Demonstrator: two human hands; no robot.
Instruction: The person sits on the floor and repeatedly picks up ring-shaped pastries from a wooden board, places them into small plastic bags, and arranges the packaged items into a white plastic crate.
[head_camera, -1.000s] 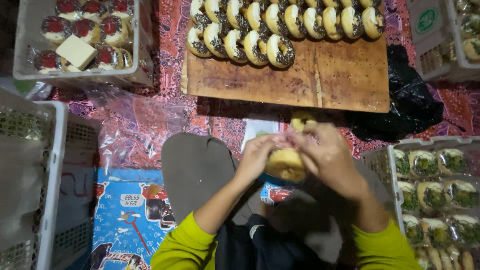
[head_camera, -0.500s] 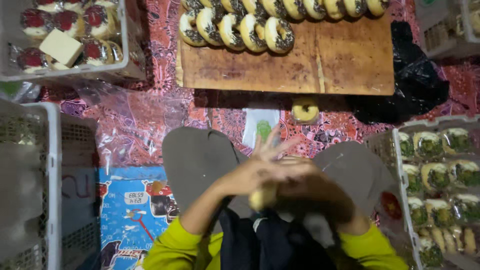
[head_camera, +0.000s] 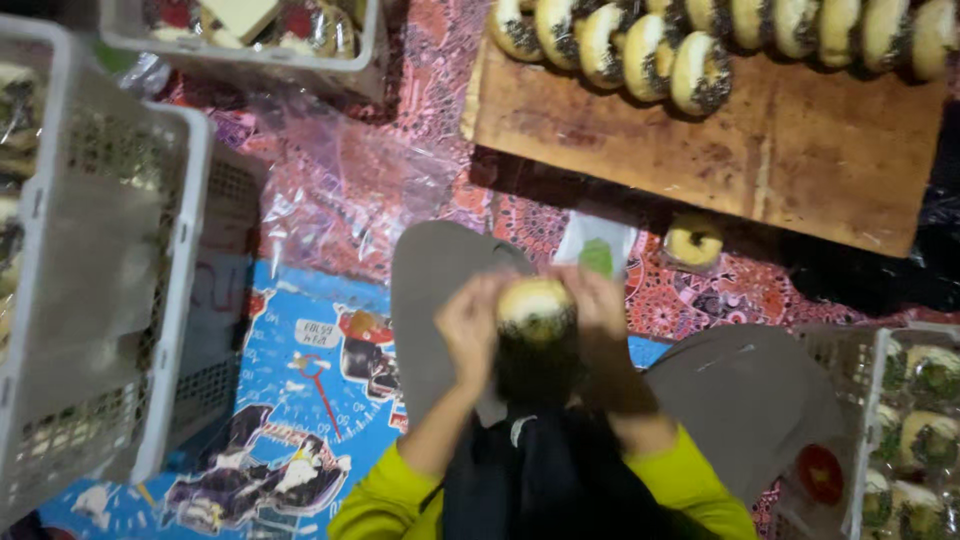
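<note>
Yellow-topped bun (head_camera: 535, 308): held over lap, between both hands
Left hand (head_camera: 468, 330): fingers grasping bun's left side
Right hand (head_camera: 598, 300): fingers grasping its right side
Wooden board (head_camera: 800, 150): ahead, rows of buns

A red patterned floor cloth (head_camera: 700, 300) carries everything here. On it lie a wooden board (head_camera: 800, 150) lined with round pastries (head_camera: 700, 72), 1 loose pastry (head_camera: 694, 240), crumpled clear plastic (head_camera: 350, 170), a blue printed sheet (head_camera: 300, 400) and white plastic crates (head_camera: 110, 300).
</note>
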